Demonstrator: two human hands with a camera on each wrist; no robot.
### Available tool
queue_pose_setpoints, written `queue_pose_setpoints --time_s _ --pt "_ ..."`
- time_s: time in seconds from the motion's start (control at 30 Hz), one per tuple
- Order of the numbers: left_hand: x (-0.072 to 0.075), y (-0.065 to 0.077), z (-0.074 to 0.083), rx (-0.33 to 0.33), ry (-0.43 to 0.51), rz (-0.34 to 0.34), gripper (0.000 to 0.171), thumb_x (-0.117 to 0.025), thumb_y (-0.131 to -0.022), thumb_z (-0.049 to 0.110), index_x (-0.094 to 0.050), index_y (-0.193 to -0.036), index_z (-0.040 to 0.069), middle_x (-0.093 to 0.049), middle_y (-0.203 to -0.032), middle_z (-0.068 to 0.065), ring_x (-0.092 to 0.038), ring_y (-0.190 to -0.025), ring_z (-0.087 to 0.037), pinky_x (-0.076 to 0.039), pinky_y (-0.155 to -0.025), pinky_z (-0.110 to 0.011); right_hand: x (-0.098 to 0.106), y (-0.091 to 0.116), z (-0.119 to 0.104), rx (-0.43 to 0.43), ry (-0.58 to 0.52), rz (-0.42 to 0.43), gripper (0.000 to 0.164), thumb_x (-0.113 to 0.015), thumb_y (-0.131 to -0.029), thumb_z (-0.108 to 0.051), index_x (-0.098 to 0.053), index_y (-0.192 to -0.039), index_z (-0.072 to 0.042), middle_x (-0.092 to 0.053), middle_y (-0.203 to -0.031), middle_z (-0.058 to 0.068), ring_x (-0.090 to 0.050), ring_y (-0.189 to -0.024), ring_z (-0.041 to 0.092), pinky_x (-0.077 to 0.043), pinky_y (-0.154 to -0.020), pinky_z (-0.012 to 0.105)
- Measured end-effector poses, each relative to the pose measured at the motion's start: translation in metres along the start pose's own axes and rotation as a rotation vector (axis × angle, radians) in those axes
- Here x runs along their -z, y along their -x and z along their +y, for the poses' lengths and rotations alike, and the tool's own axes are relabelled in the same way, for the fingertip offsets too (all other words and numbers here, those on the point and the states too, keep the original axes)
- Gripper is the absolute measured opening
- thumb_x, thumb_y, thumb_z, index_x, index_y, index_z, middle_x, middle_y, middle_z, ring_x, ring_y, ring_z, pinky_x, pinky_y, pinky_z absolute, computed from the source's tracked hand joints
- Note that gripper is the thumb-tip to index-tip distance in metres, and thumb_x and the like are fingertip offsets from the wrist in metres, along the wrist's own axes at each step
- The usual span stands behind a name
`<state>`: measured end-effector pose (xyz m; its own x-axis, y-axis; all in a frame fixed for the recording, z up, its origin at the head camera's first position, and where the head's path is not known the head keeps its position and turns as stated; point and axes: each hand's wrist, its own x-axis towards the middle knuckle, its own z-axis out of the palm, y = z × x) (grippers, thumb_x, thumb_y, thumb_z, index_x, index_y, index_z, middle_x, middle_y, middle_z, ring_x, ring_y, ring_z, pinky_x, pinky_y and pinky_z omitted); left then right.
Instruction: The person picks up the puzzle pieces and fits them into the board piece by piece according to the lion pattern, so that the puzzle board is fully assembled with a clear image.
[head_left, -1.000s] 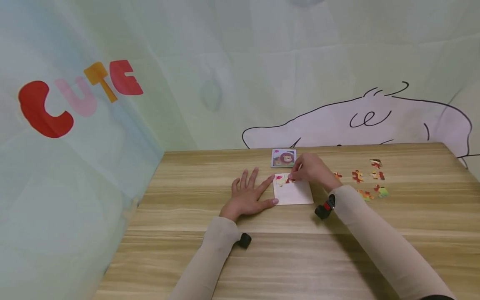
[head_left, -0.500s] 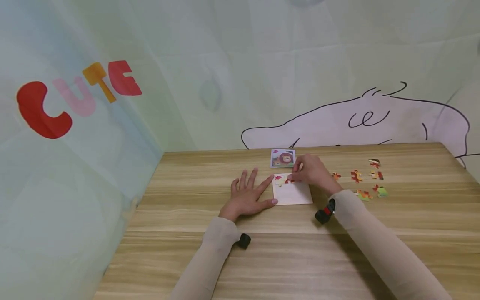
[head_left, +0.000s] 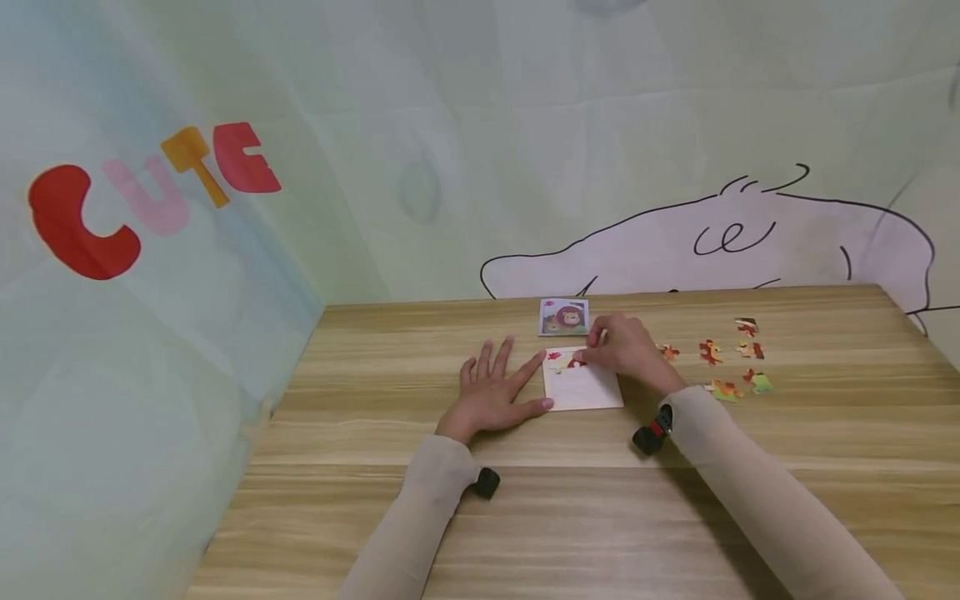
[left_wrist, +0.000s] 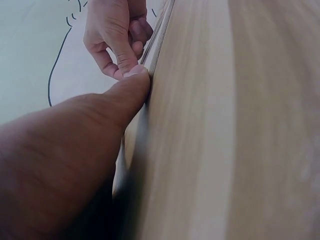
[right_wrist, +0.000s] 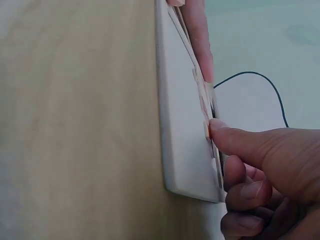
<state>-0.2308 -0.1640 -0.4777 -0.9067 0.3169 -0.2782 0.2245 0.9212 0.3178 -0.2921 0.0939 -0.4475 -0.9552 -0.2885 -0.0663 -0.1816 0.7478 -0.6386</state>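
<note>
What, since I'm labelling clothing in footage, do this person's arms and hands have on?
The left sleeve and right sleeve are long, plain and pale beige-grey. The left hand and right hand wear no gloves. A small black block sits at the left wrist; another black block, beside a red patch, at the right.
</note>
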Motion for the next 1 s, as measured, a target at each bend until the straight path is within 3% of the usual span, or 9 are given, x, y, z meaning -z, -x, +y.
queue_pose_setpoints --time_s 0.27,0.53,0.8,0.87,1.0 --pt "-0.002 -0.001 -0.001 0.004 -0.007 0.001 0.085 -0.046 -0.099 0.08 -0.007 -0.17 0.052 0.018 -0.183 -0.005 0.02 -0.168 -0.04 0.007 -0.131 -0.068 0.002 0.008 0.005 0.022 -0.047 0.062 0.02 -0.076 -0.101 -0.025 -0.07 -0.1 -0.006 -0.067 -0.078 0.008 -0.056 -0.066 0.019 -0.043 -0.056 0.029" --pt "-0.001 0.001 0.001 0.002 -0.002 0.004 0.085 -0.046 -0.099 0.08 -0.007 -0.17 0.051 0.017 -0.183 -0.005 0.02 -0.169 -0.041 0.006 -0.131 -0.068 0.027 0.018 0.019 -0.016 -0.072 0.107 0.034 -0.065 -0.108 -0.032 -0.067 -0.131 -0.007 -0.074 -0.12 0.023 -0.068 -0.099 0.033 -0.054 -0.073 0.032" --pt "0.0 0.002 0.002 0.009 -0.009 -0.002 0.085 -0.045 -0.099 0.08 -0.006 -0.17 0.052 0.018 -0.183 -0.005 0.02 -0.168 -0.041 0.005 -0.131 -0.068 0.042 0.031 0.041 -0.046 -0.117 0.114 0.045 -0.064 -0.109 -0.036 -0.062 -0.143 -0.007 -0.068 -0.135 0.024 -0.071 -0.093 0.03 -0.056 -0.07 0.03" --pt "0.0 0.002 0.002 0.007 -0.004 -0.002 0.085 -0.046 -0.099 0.079 -0.007 -0.17 0.052 0.018 -0.183 -0.006 0.02 -0.168 -0.041 0.005 -0.131 -0.068 0.045 0.034 0.047 -0.039 -0.104 0.137 0.046 -0.064 -0.109 -0.036 -0.062 -0.142 -0.005 -0.068 -0.138 0.025 -0.075 -0.09 0.031 -0.058 -0.072 0.033" --pt "0.002 0.003 0.003 0.003 0.01 -0.005 0.085 -0.046 -0.099 0.079 -0.009 -0.17 0.05 0.018 -0.183 -0.006 0.02 -0.168 -0.042 0.006 -0.131 -0.068 0.052 0.038 0.057 -0.035 -0.061 0.196 0.047 -0.063 -0.109 -0.037 -0.064 -0.142 -0.004 -0.067 -0.141 0.025 -0.075 -0.104 0.038 -0.059 -0.086 0.047"
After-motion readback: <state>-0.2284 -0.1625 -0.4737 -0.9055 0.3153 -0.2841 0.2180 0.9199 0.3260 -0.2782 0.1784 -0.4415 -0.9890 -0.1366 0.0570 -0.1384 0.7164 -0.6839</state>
